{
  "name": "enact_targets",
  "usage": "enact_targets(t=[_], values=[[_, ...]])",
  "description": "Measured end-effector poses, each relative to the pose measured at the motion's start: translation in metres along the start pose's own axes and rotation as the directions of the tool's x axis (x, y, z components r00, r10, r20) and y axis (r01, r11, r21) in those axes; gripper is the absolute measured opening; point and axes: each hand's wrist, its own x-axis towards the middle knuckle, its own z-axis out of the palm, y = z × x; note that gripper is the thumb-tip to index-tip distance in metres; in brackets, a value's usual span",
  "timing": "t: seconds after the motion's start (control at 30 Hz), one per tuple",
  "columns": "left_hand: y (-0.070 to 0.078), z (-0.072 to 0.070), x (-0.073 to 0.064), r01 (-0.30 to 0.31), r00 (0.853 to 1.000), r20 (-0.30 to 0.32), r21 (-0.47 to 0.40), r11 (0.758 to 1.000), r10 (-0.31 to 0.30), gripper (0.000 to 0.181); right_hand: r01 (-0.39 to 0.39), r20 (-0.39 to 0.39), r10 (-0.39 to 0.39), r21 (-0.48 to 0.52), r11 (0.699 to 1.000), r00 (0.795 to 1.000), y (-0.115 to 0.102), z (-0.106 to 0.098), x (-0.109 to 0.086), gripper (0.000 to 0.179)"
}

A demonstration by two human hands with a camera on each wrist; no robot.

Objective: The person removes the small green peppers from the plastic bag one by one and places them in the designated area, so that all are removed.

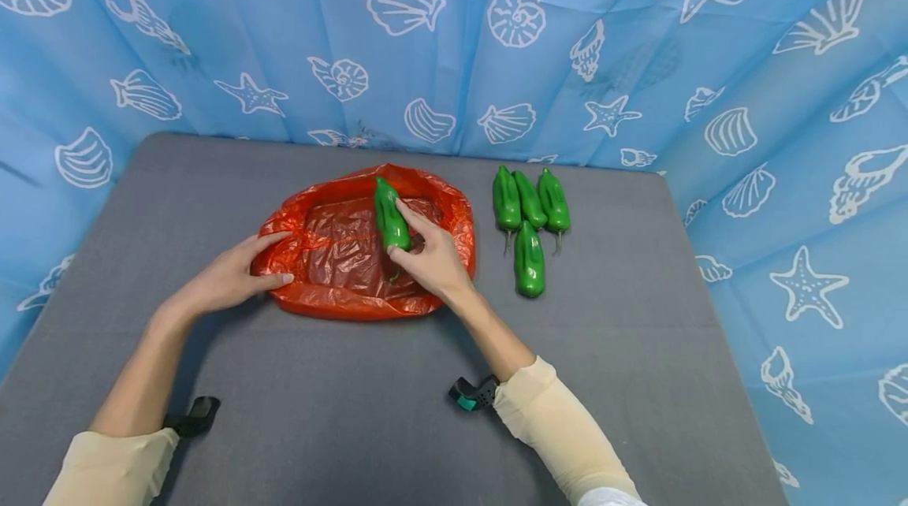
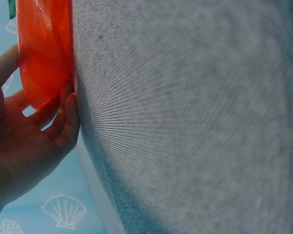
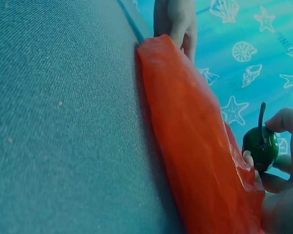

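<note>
A red plastic bag (image 1: 333, 301) lies spread on the table with its mouth wide and its rim rolled outward. My left hand (image 1: 230, 273) holds the bag's left end, thumb and fingers around the rim; the left wrist view shows fingers bent against the red plastic (image 2: 46, 53). Over the bag's mouth, my right hand (image 1: 433, 254) pinches a long green pepper (image 1: 389, 214) between thumb and fingers. The pepper's stem points toward me, and the right wrist view shows that stem end of the pepper (image 3: 260, 148) above the bag's rim.
Right of the bag, several green peppers (image 1: 529, 260) lie close together on the grey table (image 1: 340, 396). A blue curtain (image 1: 454, 41) with white shells and starfish hangs behind the table and along its sides. Each wrist wears a black camera mount (image 1: 474, 394).
</note>
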Motion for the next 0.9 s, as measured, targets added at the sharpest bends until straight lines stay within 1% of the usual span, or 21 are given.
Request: enact_targets(t=[0.17,0.33,0.6,0.77,0.9], values=[[0.000,0.000,0.001,0.000,1.000,0.001,-0.001,1.000,0.000,0.086,0.009,-0.006,-0.009,0.022,1.000,1.000,0.002,-0.005,-0.004,0.071],[0.001,0.000,0.002,0.006,1.000,0.001,-0.001,1.000,-0.006,0.086,0.020,-0.040,-0.020,-0.007,1.000,0.999,0.003,-0.011,-0.009,0.069],[-0.002,0.000,0.002,0.010,1.000,0.004,0.002,1.000,-0.010,0.087,0.021,-0.051,-0.021,-0.010,1.000,0.998,0.002,-0.017,-0.015,0.069],[-0.003,-0.001,0.002,0.020,1.000,0.009,0.012,1.000,-0.020,0.087,0.029,-0.057,-0.028,0.014,0.999,0.998,0.003,-0.019,-0.018,0.072],[-0.002,-0.001,0.003,0.024,1.000,0.010,0.020,1.000,-0.024,0.088,0.018,-0.069,-0.016,0.024,1.000,0.998,0.006,-0.023,-0.022,0.073]])
